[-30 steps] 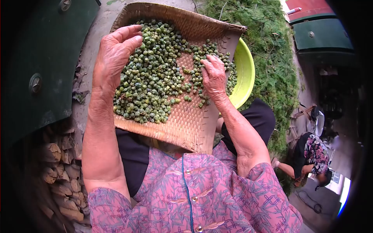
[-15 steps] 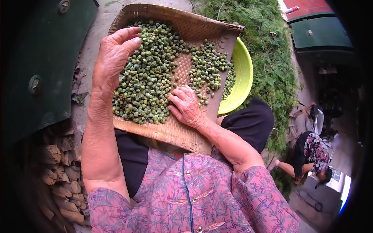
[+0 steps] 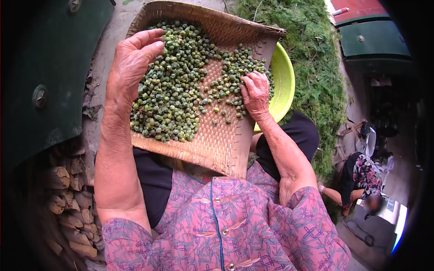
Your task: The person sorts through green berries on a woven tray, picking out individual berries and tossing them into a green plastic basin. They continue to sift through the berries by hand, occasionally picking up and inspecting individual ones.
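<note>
A woven winnowing basket (image 3: 212,153) lies tilted across my lap, bearing small round, knobbly green cones (image 3: 174,86). The larger pile fills its left half, and a smaller cluster (image 3: 233,67) is on the right, with a few loose ones between. My left hand (image 3: 133,63) hovers at the basket's left side, thumb and fingers apart with nothing visible between them. Over the right cluster rests my right hand (image 3: 257,93), its bent fingers spread on the cones near the basket's open edge. Just beyond that edge is a yellow-green basin (image 3: 284,79), partly hidden by the basket.
Cut green foliage (image 3: 312,67) covers the ground to the right. Split firewood (image 3: 70,203) is stacked at lower left beside a dark green panel (image 3: 40,67). Another person (image 3: 361,180) in a floral top sits at the far right.
My right hand has moved away from me and to the right, from the basket's middle to the right cluster. Some cones there have shifted and scattered. My left hand stays almost still.
</note>
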Demonstrator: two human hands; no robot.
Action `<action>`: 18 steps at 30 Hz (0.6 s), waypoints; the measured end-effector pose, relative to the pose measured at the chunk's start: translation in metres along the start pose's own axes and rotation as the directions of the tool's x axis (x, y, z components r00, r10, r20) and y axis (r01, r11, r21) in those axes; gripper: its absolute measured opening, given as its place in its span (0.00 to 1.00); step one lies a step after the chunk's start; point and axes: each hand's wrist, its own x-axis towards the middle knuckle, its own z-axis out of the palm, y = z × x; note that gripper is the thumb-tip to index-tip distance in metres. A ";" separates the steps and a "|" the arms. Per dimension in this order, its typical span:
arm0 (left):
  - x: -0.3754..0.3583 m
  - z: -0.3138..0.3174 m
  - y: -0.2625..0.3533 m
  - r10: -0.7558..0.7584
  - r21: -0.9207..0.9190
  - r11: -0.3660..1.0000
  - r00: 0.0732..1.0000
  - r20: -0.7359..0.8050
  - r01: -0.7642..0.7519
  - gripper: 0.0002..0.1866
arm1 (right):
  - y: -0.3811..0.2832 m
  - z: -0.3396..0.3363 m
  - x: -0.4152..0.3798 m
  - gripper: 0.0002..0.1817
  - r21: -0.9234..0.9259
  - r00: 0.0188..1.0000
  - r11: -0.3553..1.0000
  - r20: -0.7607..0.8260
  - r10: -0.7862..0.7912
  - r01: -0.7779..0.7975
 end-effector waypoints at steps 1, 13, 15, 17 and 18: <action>0.000 0.000 0.001 -0.004 -0.001 1.000 1.000 0.000 0.004 0.19 | 0.005 0.000 0.003 0.16 -0.015 1.000 1.000 -0.019 0.024 -0.024; 0.003 0.001 -0.002 0.002 0.024 1.000 1.000 0.024 -0.002 0.19 | -0.021 0.049 0.073 0.18 0.000 1.000 1.000 0.026 0.001 -0.001; 0.003 0.002 -0.001 -0.019 0.020 1.000 1.000 0.025 0.018 0.20 | -0.027 0.058 0.081 0.21 -0.121 0.983 0.991 0.181 -0.033 0.056; 0.002 0.003 0.000 -0.026 0.007 1.000 0.999 0.023 0.026 0.20 | -0.023 0.059 0.084 0.22 -0.140 0.974 0.990 0.228 -0.001 0.033; 0.001 0.003 0.000 -0.029 -0.002 1.000 0.999 0.024 0.029 0.20 | -0.018 0.059 0.084 0.22 -0.104 0.975 0.995 0.220 0.021 0.002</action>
